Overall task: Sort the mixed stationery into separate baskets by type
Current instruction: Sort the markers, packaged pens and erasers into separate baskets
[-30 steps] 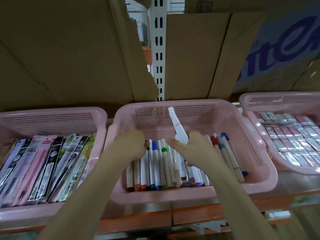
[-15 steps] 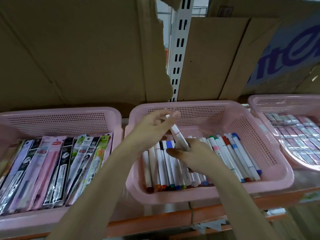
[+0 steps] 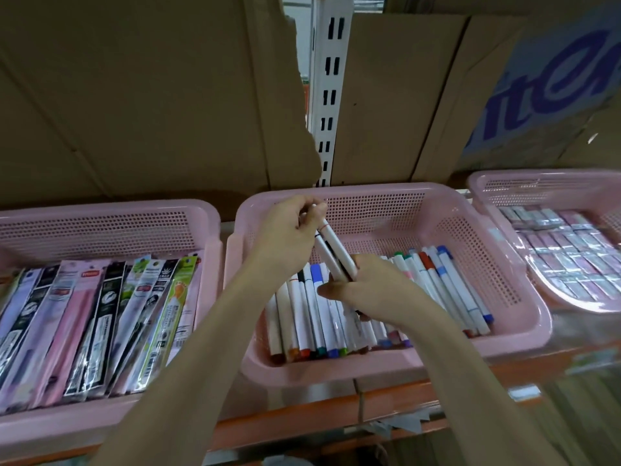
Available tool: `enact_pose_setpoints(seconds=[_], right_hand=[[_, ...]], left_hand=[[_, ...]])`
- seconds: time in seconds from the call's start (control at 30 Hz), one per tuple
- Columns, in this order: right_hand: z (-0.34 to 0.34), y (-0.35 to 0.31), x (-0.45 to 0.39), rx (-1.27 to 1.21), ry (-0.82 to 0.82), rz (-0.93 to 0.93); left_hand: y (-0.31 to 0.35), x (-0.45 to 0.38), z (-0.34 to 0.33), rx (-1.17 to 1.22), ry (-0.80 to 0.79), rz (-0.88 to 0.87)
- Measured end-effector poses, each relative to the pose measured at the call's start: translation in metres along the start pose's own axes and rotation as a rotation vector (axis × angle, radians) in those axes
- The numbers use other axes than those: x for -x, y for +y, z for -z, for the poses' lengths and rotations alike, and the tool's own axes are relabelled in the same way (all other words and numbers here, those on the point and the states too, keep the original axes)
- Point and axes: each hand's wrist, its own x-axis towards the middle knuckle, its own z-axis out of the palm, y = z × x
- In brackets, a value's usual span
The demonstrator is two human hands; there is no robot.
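Note:
A pink middle basket [image 3: 470,227] holds a row of white markers [image 3: 309,317] with coloured caps. Above them, a couple of white markers [image 3: 336,253] are held tilted between my two hands. My left hand [image 3: 289,237] pinches their upper ends near the basket's back wall. My right hand [image 3: 363,287] grips their lower ends over the marker row. More markers [image 3: 450,284] lie at the right side of this basket.
A pink left basket [image 3: 111,227] holds packaged pens [image 3: 100,317] in long sleeves. A pink right basket [image 3: 544,183] holds small wrapped packs [image 3: 571,250]. Cardboard boxes [image 3: 151,95] and a white slotted upright [image 3: 327,95] stand behind. An orange shelf edge [image 3: 302,418] runs below.
My left hand rose from the marker row to pinch the top of the markers held in my right hand. The view shifted so the baskets sit further right.

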Motion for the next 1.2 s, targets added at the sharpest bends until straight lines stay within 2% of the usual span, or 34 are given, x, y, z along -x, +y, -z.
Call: enact_pose_setpoints(seconds=[0.13,0.23,0.33,0.43,0.5,0.63,0.7,0.87,0.97,1.03,1.2], right_hand=[[0.021,0.009,-0.004,0.073,-0.031,0.039],[0.04,0.013,-0.008,0.068,-0.081,0.08],[0.054,0.026,-0.007,0.066,-0.132,0.115],[0.063,0.051,-0.004,0.116,-0.072,0.064],[0.068,0.06,-0.004,0.086,0.004,0.032],[0.072,0.051,-0.009,0.088,0.132,0.062],[0.07,0.043,-0.011,0.107,0.174,0.083],[0.059,0.029,-0.012,0.057,0.131,0.061],[0.052,0.019,-0.013,0.059,0.101,0.024],[0.046,0.015,-0.015,0.11,0.091,0.008],[0.02,0.002,-0.021,0.261,0.015,-0.062]], left_hand=[[0.007,-0.008,-0.008,0.061,0.009,0.073],[0.016,-0.013,-0.02,0.064,0.033,0.067],[0.018,-0.024,-0.019,0.054,0.156,0.07],[0.014,-0.034,0.003,-0.029,0.252,0.04],[0.011,-0.034,0.013,-0.142,0.174,0.012],[0.006,-0.025,0.0,-0.477,-0.122,0.0],[0.003,-0.023,-0.012,-0.566,-0.254,0.035],[-0.017,-0.017,-0.029,-0.844,-0.464,0.099],[-0.019,-0.009,-0.023,-1.027,-0.458,0.011],[-0.019,-0.003,-0.01,-1.02,-0.38,-0.057],[-0.025,0.008,0.024,-0.982,-0.26,-0.084]])
